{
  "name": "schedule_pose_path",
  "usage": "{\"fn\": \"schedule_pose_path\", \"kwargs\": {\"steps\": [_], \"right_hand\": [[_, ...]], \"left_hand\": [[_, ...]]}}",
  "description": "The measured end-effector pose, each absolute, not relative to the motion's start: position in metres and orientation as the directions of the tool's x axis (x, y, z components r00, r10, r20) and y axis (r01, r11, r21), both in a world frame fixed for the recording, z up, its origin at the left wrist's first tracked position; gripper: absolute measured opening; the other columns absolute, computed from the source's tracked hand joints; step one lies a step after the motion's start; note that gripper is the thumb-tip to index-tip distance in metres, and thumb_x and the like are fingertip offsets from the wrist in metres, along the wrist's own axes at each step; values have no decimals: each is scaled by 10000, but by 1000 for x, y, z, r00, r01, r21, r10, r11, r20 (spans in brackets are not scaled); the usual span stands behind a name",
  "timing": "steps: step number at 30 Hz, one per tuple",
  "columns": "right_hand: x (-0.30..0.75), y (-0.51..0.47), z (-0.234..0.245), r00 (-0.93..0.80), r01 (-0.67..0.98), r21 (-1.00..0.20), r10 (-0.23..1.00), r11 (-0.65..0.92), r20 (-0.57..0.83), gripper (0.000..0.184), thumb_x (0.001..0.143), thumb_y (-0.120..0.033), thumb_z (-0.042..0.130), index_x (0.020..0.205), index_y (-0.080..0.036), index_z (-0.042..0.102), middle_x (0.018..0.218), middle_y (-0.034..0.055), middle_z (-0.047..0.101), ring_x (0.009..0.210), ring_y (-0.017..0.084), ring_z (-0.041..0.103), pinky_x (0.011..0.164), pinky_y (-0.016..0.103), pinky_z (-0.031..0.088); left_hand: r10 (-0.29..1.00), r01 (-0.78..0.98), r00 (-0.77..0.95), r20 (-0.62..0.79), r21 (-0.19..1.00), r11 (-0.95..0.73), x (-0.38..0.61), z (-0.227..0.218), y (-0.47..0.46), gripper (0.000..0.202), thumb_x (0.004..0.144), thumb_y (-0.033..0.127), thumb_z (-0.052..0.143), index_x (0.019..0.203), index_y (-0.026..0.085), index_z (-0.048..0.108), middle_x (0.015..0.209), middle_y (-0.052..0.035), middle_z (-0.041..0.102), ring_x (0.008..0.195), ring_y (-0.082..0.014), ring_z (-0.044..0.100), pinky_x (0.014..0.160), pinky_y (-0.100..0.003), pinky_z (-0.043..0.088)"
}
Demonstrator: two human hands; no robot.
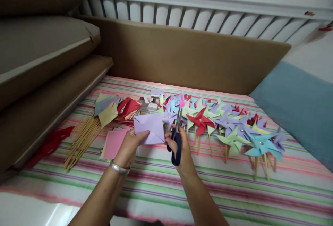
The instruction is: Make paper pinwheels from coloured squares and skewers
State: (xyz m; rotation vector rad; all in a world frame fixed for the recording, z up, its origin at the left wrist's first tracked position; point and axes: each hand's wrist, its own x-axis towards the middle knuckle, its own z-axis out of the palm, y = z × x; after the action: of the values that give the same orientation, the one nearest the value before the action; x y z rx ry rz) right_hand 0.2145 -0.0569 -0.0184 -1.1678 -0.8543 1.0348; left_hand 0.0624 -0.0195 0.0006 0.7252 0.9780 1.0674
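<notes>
A square of lilac paper (153,125) is pinched by its left side in my left hand (131,146), thumb lying on top. Short slits run in from its upper left and lower right corners. My right hand (182,146) grips a pair of dark-blue-handled scissors (177,146), blades pointing up and away from me, just right of the paper. The right thumb and a fingertip are close to the paper's lower right corner; whether they touch it I cannot tell. Pink paper (117,143) lies in a stack beside my left hand.
Finished paper pinwheels on sticks, among them a red pinwheel (201,121) and a blue pinwheel (262,143), cover the right. Bundled wooden sticks (82,142), red paper squares (129,107) and small boxes (153,106) lie left and behind. Brown cushions (49,94) border the left side.
</notes>
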Motion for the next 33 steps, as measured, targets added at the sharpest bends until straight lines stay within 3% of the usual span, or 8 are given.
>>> {"fn": "schedule_pose_path", "kwargs": {"steps": [4, 8, 11, 15, 22, 33], "right_hand": [[212, -59, -20, 61, -250, -968, 998, -15, -31, 637, 579, -359, 718, 1132, -241, 423, 793, 18, 622, 696, 171, 599, 655, 314, 479], [211, -70, -13, -209, -76, -991, 973, -113, -94, 552, 708, -471, 617, 1171, -214, 461, 753, 12, 577, 529, 118, 546, 484, 255, 448], [210, -76, -6, -345, 9, -984, 923, -179, -171, 551, 704, -526, 604, 1126, -187, 496, 643, -33, 507, 413, 74, 480, 393, 205, 381], [206, -78, -1, -334, 19, -963, 906, -269, -259, 506, 682, -513, 621, 1038, -168, 520, 575, -65, 462, 337, 45, 428, 338, 172, 332], [204, -77, 0, -388, 36, -902, 825, -431, -410, 454, 668, -391, 652, 1034, -153, 528, 541, -60, 517, 322, 53, 442, 304, 158, 338], [207, -79, 5, -376, 102, -863, 784, -496, -495, 472, 680, -340, 658, 1113, -179, 561, 545, -54, 547, 338, 44, 437, 317, 154, 353]], "left_hand": [[957, -357, 39, -288, 890, 283, 35, 0, -3, 375, 490, 256, 789, 818, 98, 696, 794, -95, 712, 693, -197, 638, 694, -306, 476], [959, -345, 45, -279, 897, 277, 15, 4, 1, 348, 514, 246, 775, 822, 106, 695, 771, -83, 711, 672, -187, 635, 668, -294, 480], [954, -346, 78, -289, 890, 298, 8, 8, 0, 332, 521, 237, 767, 820, 110, 696, 731, -75, 710, 671, -197, 638, 672, -302, 484], [951, -344, 119, -284, 887, 308, 1, 12, 0, 305, 532, 221, 755, 810, 110, 696, 712, -69, 707, 646, -194, 635, 663, -299, 484], [939, -331, 193, -284, 882, 334, -8, 13, 1, 298, 548, 224, 753, 815, 104, 702, 745, -81, 711, 685, -193, 639, 677, -284, 480], [907, -333, 283, -311, 855, 397, -13, 11, 3, 264, 568, 179, 738, 821, 111, 706, 813, -88, 715, 671, -178, 638, 661, -277, 485]]}}
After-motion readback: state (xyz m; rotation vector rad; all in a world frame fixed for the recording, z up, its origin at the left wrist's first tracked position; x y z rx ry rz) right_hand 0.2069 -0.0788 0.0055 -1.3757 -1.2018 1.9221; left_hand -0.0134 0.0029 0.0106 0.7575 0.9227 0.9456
